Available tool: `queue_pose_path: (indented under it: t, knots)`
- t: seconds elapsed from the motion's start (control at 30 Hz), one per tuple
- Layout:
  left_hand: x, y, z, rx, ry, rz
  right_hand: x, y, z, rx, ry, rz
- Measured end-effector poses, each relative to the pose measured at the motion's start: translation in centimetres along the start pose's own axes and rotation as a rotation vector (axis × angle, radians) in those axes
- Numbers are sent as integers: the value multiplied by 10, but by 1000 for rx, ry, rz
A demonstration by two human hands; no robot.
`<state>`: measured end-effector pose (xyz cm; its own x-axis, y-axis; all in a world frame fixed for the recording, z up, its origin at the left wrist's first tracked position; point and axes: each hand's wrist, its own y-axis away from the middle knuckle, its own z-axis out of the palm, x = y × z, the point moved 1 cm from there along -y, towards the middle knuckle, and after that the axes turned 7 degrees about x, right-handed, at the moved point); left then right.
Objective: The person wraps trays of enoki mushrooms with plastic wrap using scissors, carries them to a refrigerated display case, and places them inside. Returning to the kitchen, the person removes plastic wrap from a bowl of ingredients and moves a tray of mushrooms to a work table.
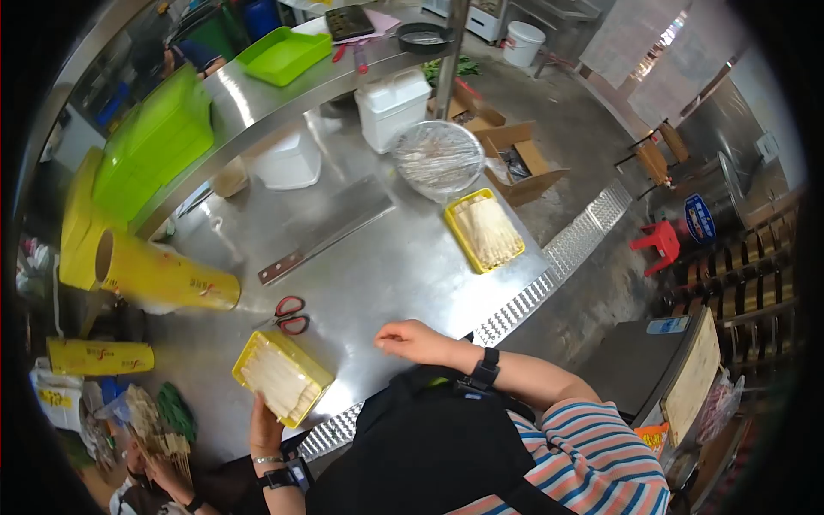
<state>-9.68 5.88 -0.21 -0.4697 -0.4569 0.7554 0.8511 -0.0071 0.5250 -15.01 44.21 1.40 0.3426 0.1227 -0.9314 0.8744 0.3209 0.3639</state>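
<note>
I'm on the scissors as my marker, lying with red-edged handles on the metal tabletop. Just below them sits my near yellow basket, filled with pale, thin stalks laid lengthwise, and my left grip is right at its lower left edge, touching it. Part of those fingers is hidden against the basket, so how firmly they close I can't tell from here. Over to the right of the scissors, my right grip hovers above the tabletop, fingers curled in and bunched together, well apart from both baskets.

Looking up from the scissors, there's the broad cleaver, wooden handle towards them. Further off, up and to the right, the far yellow basket carries more pale stalks, with the plastic-covered bowl just beyond it. Left of the scissors, a big yellow roll lies on its side. Well down and left of them, a co-worker's hands are at some thin sticks.
</note>
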Motion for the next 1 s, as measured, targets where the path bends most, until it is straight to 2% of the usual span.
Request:
queue_pose_path:
  t: [0.07, 0.13, 0.2, 0.23, 0.3, 0.6, 0.67, 0.73, 0.8, 1.0]
  knots:
    - [1, 1, -7, 147, -149, -84, 1, -18, 31, -85, -44, 25]
    - [4, 8, 6, 185, -208, -35, 2, -41, 54, -231, 146, -63]
    - [8, 11, 16, 164, -183, -11, -6, -61, 78, -283, 424, -188]
    - [7, 11, 15, 152, -121, -23, -10, -66, 90, -280, 422, -185]
    - [4, 8, 16, 122, -76, 18, -14, -75, 109, -412, 249, -33]
    - [-7, 8, 35, 42, 25, 138, -18, -70, 118, -445, -64, 69]
    - [-12, 7, 35, 91, 30, 151, -24, -60, 113, -451, -49, 123]
    - [-16, 6, 28, 53, 14, 145, -29, -52, 111, -453, 16, 252]
    - [-24, -1, 27, -2, 108, 149, -43, -39, 105, -494, 42, 253]
    - [-31, 6, 35, -81, 211, 113, -19, -51, 103, -509, 136, 244]
